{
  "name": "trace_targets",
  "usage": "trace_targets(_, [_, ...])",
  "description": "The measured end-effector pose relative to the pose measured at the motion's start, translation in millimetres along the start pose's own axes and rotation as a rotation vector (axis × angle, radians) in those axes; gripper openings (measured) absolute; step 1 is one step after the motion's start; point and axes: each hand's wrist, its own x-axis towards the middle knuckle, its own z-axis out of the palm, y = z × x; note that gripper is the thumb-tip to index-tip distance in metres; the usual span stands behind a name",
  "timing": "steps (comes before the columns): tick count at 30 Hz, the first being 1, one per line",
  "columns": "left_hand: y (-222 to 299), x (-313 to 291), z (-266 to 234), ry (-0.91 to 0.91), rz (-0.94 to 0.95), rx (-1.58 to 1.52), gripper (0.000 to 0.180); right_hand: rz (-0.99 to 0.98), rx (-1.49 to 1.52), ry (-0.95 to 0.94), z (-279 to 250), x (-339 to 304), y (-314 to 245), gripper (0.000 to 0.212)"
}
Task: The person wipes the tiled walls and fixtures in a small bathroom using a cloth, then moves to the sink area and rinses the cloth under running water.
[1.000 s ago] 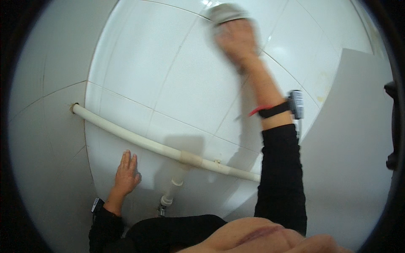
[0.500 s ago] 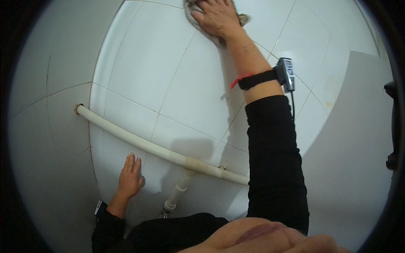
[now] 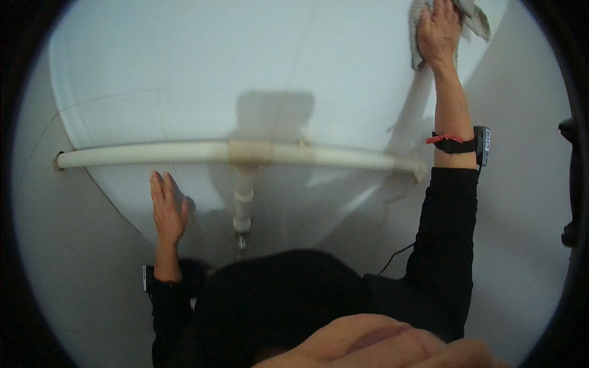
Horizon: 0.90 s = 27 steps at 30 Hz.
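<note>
My right hand (image 3: 437, 30) is raised high at the upper right and presses a grey cloth (image 3: 475, 17) against the white tiled wall (image 3: 184, 73). A dark band with a red strap sits on that wrist. My left hand (image 3: 167, 208) lies flat on the wall, fingers apart, just under a white horizontal pipe (image 3: 153, 153). A short vertical pipe branch (image 3: 243, 205) drops from the pipe's middle joint, to the right of my left hand.
A grey wall section (image 3: 521, 202) meets the white tiles on the right. A dark fitting (image 3: 573, 184) shows at the right rim. A thin dark cable (image 3: 396, 260) hangs beside my right sleeve. My dark clothing fills the lower middle.
The view has swung so the pipe now runs level. My right hand with the cloth has slid to the upper right. My left hand stays flat on the wall under the pipe.
</note>
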Motion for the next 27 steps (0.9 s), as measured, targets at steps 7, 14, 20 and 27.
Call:
trace_targets(7, [7.9,0.9,-7.4,0.002,-0.01,-0.019,0.085,0.33,-0.01,-0.213,-66.4,-122.6,0.0,0.051])
trace_targets(14, [17.0,11.4,-17.5,0.027,0.039,-0.039,0.081,0.424,-0.084,-0.7,-135.2,-127.0,-94.6,0.039])
trace_targets(20, [13.4,11.7,-8.9,0.025,0.013,-0.028,0.081,0.124,0.408,-0.769,-184.3,-153.4,-205.9,0.02])
trace_targets(27, [10.7,10.7,-8.8,-0.037,0.02,0.006,0.082,0.426,-0.058,-0.898,-178.1,-218.3,-125.7,0.03])
